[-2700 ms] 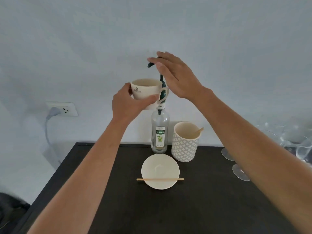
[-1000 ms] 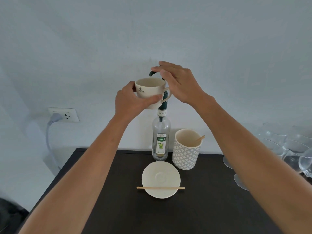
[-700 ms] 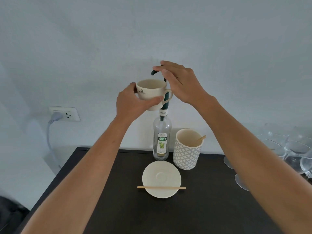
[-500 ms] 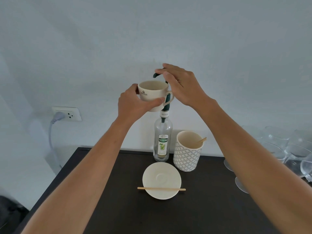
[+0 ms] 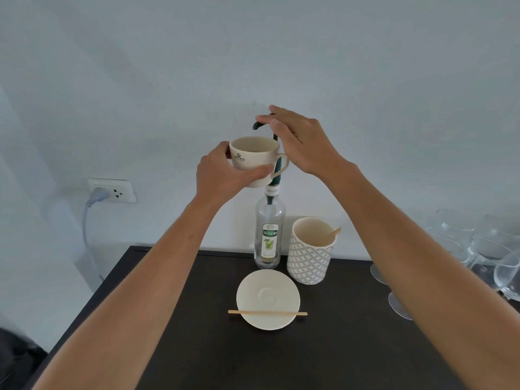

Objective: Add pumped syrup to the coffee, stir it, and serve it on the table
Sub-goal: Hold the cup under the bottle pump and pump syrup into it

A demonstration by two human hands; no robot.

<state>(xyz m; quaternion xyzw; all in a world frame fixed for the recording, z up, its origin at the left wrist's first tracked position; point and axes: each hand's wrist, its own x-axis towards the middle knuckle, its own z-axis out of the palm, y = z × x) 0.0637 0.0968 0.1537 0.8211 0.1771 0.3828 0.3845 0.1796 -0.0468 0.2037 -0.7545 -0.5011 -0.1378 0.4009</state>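
The left hand (image 5: pixel 222 175) gripped the cream ceramic cup (image 5: pixel 254 160) under the dark green pump spout (image 5: pixel 257 125), while the right hand (image 5: pixel 302 144) lay flat on the pump head.

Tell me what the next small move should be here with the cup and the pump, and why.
Probably press the pump head down. The left hand holds the cup with its rim just under the dark spout, and the right hand already rests on top of the pump on the syrup bottle, so a push should send syrup into the cup.
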